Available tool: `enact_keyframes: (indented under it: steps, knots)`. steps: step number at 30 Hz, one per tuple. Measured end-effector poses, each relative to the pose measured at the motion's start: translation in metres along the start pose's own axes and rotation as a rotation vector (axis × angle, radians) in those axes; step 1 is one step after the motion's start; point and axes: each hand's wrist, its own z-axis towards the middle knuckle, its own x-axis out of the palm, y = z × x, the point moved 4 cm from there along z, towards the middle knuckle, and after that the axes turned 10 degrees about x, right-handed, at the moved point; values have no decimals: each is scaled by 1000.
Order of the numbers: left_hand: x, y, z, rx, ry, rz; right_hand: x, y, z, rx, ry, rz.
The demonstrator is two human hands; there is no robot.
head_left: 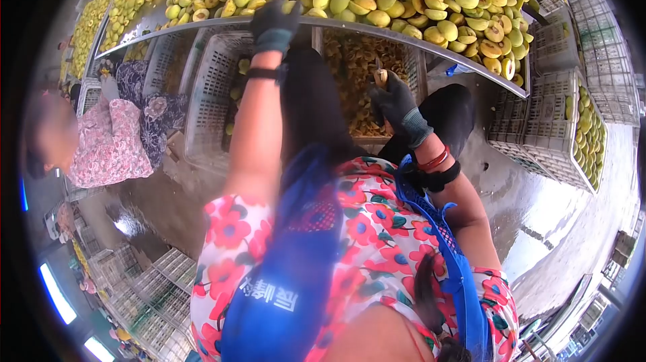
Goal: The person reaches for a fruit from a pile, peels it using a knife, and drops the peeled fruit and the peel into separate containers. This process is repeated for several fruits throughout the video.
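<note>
My left hand (pixel 274 24), in a dark glove, reaches over the metal rim of the table (pixel 222 23) to the near edge of a heap of halved yellow-green peaches (pixel 387 2). Its fingers stretch toward the fruit, and no peach shows in them. My right hand (pixel 398 105), gloved too, is closed around a small tool with a tan handle (pixel 381 78) and a thin metal tip. That hand hovers over a crate of brown-orange scraps (pixel 353 49), between my knees.
A pale plastic crate (pixel 208 93) stands left of my legs. Stacked crates (pixel 531 126) on the right hold more fruit. A person in a pink patterned top (pixel 111 140) sits at the left. The concrete floor (pixel 498 194) looks wet.
</note>
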Motion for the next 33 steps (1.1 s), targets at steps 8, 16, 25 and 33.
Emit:
enact_keyframes:
  steps: [8, 16, 25, 33]
  knots:
    - [98, -24, 48, 120, 635, 90, -14, 12, -22, 130, -11, 136]
    - [102, -10, 31, 40, 387, -60, -11, 15, -24, 134, 8, 229]
    - [97, -34, 24, 262, 200, -83, -14, 19, -28, 182, 9, 221]
    - [20, -101, -44, -100, 181, -1233, -18, 18, -27, -42, -92, 233]
